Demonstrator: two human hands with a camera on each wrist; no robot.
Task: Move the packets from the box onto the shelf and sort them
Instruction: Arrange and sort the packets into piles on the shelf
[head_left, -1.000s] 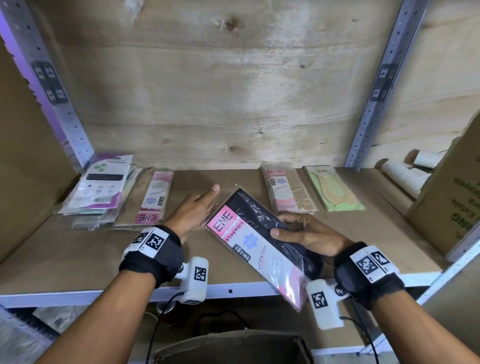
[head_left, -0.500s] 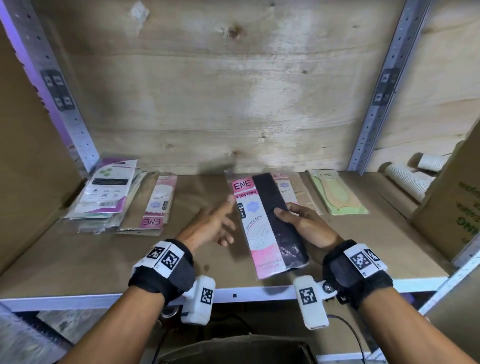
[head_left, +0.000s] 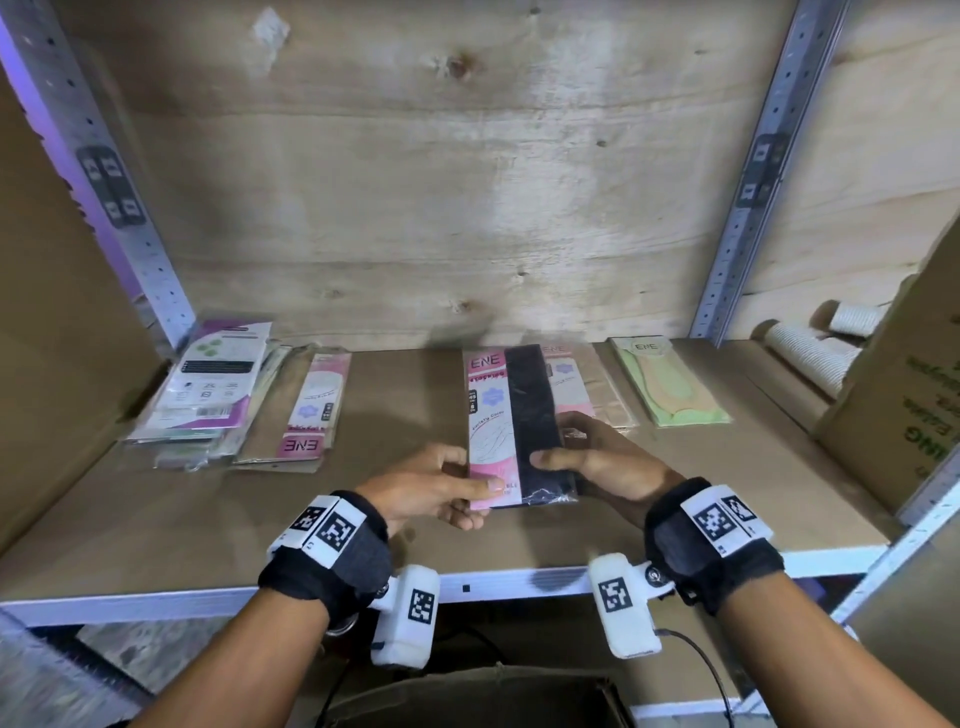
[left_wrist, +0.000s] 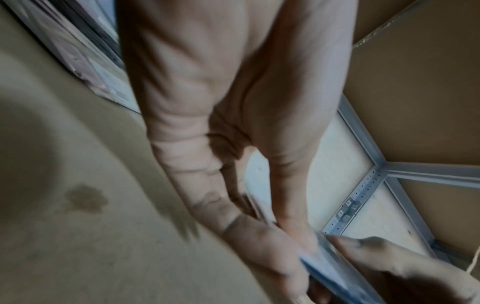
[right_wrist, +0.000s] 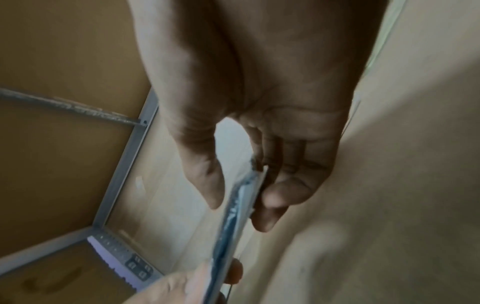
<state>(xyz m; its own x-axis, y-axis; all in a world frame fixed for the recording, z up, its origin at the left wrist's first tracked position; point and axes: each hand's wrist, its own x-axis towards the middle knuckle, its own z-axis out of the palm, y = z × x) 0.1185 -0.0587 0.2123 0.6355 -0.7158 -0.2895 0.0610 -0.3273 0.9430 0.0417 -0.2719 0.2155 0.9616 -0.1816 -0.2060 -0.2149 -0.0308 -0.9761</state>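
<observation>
Box (head_left: 467, 696) sits nearest, below the shelf's front edge. Above mid-shelf (head_left: 156, 525) we hold the pink-and-black packet (head_left: 511, 426) flat: left hand (head_left: 431, 491) pinches its near left corner, right hand (head_left: 602, 462) grips its right edge, thumb on top. Beyond, along the back edge: a stack (head_left: 208, 389) at left, a pink packet (head_left: 311, 410), a beige packet (head_left: 587, 395), a green packet (head_left: 665, 384).
</observation>
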